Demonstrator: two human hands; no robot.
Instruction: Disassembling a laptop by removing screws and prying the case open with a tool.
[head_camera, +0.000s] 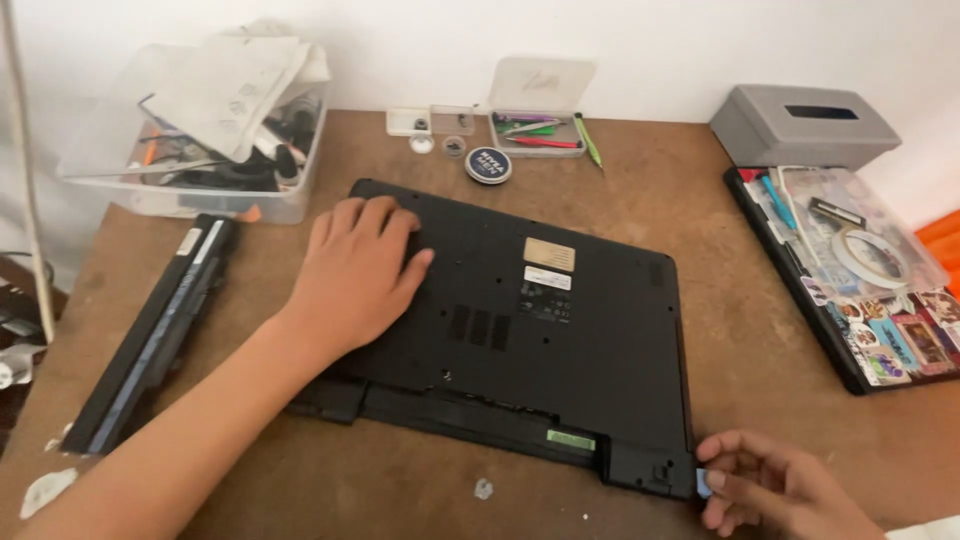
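Note:
A black laptop (560, 330) lies upside down on the brown table (740, 350), its battery bay empty along the near edge. My left hand (355, 270) rests flat on the laptop's far left corner, fingers spread. Near the laptop's near right corner, my right hand (775, 490) pinches a small light-blue pick (703, 483) against the case edge. A long black battery (150, 330) lies on the table to the left of the laptop.
A clear plastic bin (200, 130) of tools and papers stands back left. Small clear boxes (535, 130), a round blue tin (488, 165) and a green pen sit at the back. A grey box (800, 125) and a stickered second laptop (860, 280) with a clear tray occupy the right.

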